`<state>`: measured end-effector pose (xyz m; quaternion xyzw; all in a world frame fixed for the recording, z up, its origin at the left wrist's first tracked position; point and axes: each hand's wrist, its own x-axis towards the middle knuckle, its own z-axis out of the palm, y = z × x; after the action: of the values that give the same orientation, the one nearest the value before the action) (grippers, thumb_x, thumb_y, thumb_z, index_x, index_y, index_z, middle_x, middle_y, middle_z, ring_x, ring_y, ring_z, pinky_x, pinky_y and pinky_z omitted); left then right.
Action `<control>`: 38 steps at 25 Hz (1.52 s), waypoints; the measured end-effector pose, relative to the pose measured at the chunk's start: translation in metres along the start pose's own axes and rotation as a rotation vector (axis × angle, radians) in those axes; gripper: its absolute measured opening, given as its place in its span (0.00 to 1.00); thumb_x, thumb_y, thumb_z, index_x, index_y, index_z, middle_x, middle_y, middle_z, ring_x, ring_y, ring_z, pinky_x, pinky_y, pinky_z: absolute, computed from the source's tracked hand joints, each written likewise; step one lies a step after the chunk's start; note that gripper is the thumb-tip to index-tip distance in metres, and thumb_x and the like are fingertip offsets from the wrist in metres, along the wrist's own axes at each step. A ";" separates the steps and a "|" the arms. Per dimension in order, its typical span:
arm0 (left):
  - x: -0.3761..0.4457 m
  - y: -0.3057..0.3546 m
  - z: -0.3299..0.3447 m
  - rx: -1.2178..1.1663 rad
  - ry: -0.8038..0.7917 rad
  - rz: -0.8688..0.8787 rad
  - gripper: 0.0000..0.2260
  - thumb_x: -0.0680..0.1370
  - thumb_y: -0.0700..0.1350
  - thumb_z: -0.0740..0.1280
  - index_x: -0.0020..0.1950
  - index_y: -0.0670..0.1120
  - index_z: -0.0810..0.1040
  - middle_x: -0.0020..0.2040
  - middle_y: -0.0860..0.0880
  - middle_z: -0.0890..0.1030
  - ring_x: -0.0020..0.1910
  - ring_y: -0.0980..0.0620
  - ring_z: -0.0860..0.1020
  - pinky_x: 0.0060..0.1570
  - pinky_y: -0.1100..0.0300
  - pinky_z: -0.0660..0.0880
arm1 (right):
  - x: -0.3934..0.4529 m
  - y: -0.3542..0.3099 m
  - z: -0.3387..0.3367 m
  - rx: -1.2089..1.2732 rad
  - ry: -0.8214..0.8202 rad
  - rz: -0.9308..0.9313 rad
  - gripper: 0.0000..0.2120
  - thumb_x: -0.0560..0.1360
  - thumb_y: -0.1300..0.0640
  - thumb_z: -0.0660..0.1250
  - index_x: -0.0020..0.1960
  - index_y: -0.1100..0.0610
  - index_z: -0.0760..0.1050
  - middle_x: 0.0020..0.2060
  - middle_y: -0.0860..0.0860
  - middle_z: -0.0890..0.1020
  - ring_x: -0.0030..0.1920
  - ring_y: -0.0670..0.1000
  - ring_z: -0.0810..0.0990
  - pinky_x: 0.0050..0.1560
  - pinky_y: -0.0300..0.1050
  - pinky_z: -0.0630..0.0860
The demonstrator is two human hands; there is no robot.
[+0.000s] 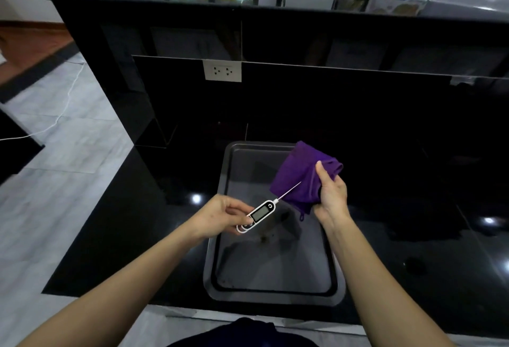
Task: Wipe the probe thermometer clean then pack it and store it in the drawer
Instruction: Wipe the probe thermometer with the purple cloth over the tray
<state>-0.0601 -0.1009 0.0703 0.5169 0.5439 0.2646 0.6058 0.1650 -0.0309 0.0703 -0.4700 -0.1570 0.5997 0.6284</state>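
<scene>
Left hand (220, 216) pinches the thermometer (257, 216) by its white body, display up, probe (289, 191) angled toward the right hand (329, 195). Right hand grips a bunched purple cloth (298, 176), thumb on top. Probe tip lies against the cloth or just in front of it; can't tell contact. Both held above a dark tray (275, 295) on the black counter (413, 236).

The purple cloth (296, 178) hides the right hand's fingers (319, 170) and the tray's (220, 277) far corner.
</scene>
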 end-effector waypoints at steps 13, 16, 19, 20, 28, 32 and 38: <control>0.012 0.007 0.024 -0.108 0.145 0.027 0.11 0.73 0.34 0.70 0.56 0.37 0.81 0.38 0.44 0.84 0.34 0.56 0.82 0.36 0.64 0.80 | -0.021 0.041 -0.012 -0.210 -0.290 0.049 0.08 0.74 0.60 0.69 0.53 0.58 0.79 0.46 0.54 0.86 0.45 0.51 0.85 0.47 0.45 0.81; 0.015 0.005 0.030 0.060 0.245 0.098 0.12 0.72 0.35 0.72 0.55 0.41 0.83 0.39 0.45 0.83 0.36 0.53 0.81 0.37 0.64 0.80 | -0.021 0.042 -0.010 -0.255 -0.280 0.049 0.07 0.73 0.63 0.70 0.52 0.59 0.79 0.45 0.54 0.85 0.43 0.50 0.84 0.46 0.43 0.81; 0.019 -0.002 0.037 0.370 0.388 0.197 0.15 0.70 0.40 0.75 0.56 0.47 0.83 0.44 0.51 0.86 0.42 0.57 0.83 0.48 0.62 0.80 | -0.020 0.041 -0.004 -0.339 -0.196 0.023 0.04 0.73 0.61 0.72 0.47 0.56 0.80 0.43 0.54 0.86 0.44 0.52 0.84 0.50 0.47 0.80; 0.018 -0.003 0.038 0.425 0.418 0.218 0.16 0.70 0.42 0.75 0.57 0.48 0.83 0.46 0.52 0.86 0.43 0.58 0.83 0.50 0.62 0.79 | -0.019 0.041 -0.003 -0.365 -0.175 0.018 0.04 0.73 0.60 0.72 0.47 0.56 0.80 0.43 0.54 0.86 0.45 0.53 0.84 0.51 0.48 0.80; 0.015 0.005 0.025 0.053 0.190 0.137 0.12 0.72 0.33 0.71 0.55 0.38 0.82 0.37 0.48 0.84 0.33 0.59 0.81 0.35 0.64 0.79 | -0.015 0.027 -0.008 -0.338 -0.363 0.089 0.08 0.74 0.66 0.69 0.52 0.59 0.79 0.45 0.54 0.85 0.44 0.50 0.84 0.47 0.43 0.80; 0.013 0.005 0.027 0.074 0.206 0.159 0.12 0.72 0.34 0.72 0.55 0.40 0.82 0.39 0.47 0.84 0.35 0.58 0.82 0.38 0.63 0.80 | -0.016 0.028 -0.010 -0.316 -0.335 0.047 0.09 0.71 0.66 0.72 0.50 0.59 0.80 0.43 0.53 0.86 0.43 0.51 0.85 0.44 0.43 0.80; 0.012 0.006 0.028 0.042 0.209 0.141 0.12 0.72 0.33 0.72 0.56 0.37 0.82 0.39 0.46 0.84 0.34 0.61 0.81 0.37 0.65 0.79 | -0.003 0.008 0.005 -0.245 -0.170 -0.014 0.04 0.72 0.65 0.71 0.47 0.58 0.80 0.36 0.50 0.86 0.36 0.47 0.85 0.38 0.40 0.81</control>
<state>-0.0293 -0.0978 0.0677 0.5360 0.5719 0.3474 0.5147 0.1555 -0.0332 0.0681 -0.4897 -0.2851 0.6092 0.5548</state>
